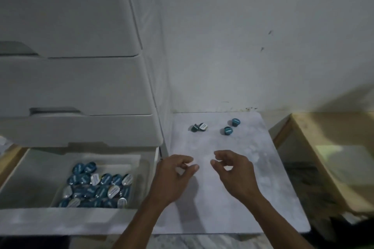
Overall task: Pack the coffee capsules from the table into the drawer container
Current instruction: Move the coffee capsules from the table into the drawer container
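Observation:
Several teal coffee capsules lie at the far end of the white table (242, 198): a touching pair (199, 127) on the left, one capsule (228, 130) to the right, another (235, 122) behind it. The open bottom drawer (30, 178) at left holds a white inner container (60, 194) filled with several capsules (97, 186), teal and silver lids up. My left hand (176, 178) hovers over the table's left edge, fingers curled and apart, holding nothing. My right hand (232, 170) hovers mid-table, fingers loosely curled, with nothing in it. Both hands are well short of the capsules.
A white drawer unit (81, 87) with closed upper drawers stands left of the table, against a white wall. A wooden frame (327, 157) sits low at the right. Marbled floor (202, 242) shows in front of the table.

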